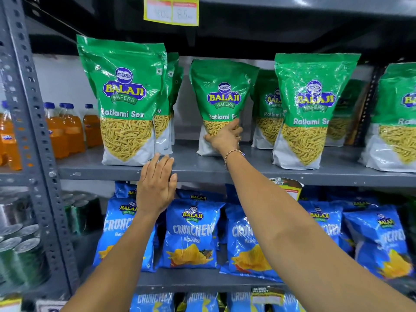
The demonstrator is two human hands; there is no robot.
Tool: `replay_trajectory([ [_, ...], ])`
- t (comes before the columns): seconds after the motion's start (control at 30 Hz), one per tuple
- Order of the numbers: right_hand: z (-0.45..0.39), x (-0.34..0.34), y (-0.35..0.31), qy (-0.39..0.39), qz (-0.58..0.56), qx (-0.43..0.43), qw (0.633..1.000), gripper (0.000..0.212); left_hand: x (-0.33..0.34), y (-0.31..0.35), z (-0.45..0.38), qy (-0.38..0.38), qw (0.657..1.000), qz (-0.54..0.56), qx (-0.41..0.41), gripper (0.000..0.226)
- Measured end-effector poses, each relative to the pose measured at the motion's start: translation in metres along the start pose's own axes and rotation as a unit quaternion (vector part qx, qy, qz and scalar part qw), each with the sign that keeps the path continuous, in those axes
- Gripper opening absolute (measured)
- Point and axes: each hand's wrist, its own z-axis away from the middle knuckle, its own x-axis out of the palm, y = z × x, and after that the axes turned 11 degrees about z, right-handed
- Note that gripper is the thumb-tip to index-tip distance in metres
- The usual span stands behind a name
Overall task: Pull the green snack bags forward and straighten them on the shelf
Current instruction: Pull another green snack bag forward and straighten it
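Green Ratlami Sev snack bags stand upright along a grey metal shelf [202,170]. The left bag [126,97] stands at the front edge with more bags behind it. The middle bag [221,102] sits further back, and my right hand [225,137] grips its lower right part. Another green bag [310,109] stands near the front on the right, with bags behind it, and one more [396,118] is cut off at the right edge. My left hand [156,184] hovers flat, fingers apart, in front of the shelf edge just below the left bag, holding nothing.
Blue Crunchem snack bags [191,233] fill the shelf below. Orange drink bottles [65,129] stand on the neighbouring shelf to the left, behind a perforated grey upright [33,122]. Cans [22,244] are stacked at lower left. A yellow price tag [171,11] hangs from the shelf above.
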Motion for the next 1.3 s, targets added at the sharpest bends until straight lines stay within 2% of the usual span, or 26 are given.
replay_trajectory([
  [0.87,0.098,-0.042,0.005,0.088,0.08,-0.046,0.992,0.114,-0.02,0.011,0.0,-0.111,0.992,0.033,-0.057,0.049],
  [0.93,0.104,-0.045,0.006,0.084,0.08,-0.052,0.992,0.12,-0.021,0.011,0.0,-0.119,0.991,0.032,-0.06,0.05],
  [1.0,0.105,-0.051,0.007,0.057,0.073,-0.054,0.994,0.133,-0.022,0.011,0.0,-0.123,0.99,0.031,-0.063,0.051],
  [1.1,0.097,-0.074,0.016,-0.036,0.055,-0.06,0.996,0.143,-0.023,0.011,-0.001,-0.124,0.99,0.03,-0.064,0.052],
  [1.17,0.088,-0.085,0.03,-0.11,0.045,-0.068,0.991,0.143,-0.023,0.011,-0.001,-0.125,0.99,0.031,-0.063,0.052],
  [1.23,0.078,-0.083,0.047,-0.182,-0.028,-0.079,0.98,0.14,-0.023,0.011,-0.002,-0.124,0.99,0.035,-0.063,0.052],
  [1.3,0.072,-0.073,0.059,-0.203,-0.09,-0.089,0.971,0.132,-0.023,0.012,-0.002,-0.123,0.99,0.036,-0.061,0.052],
])
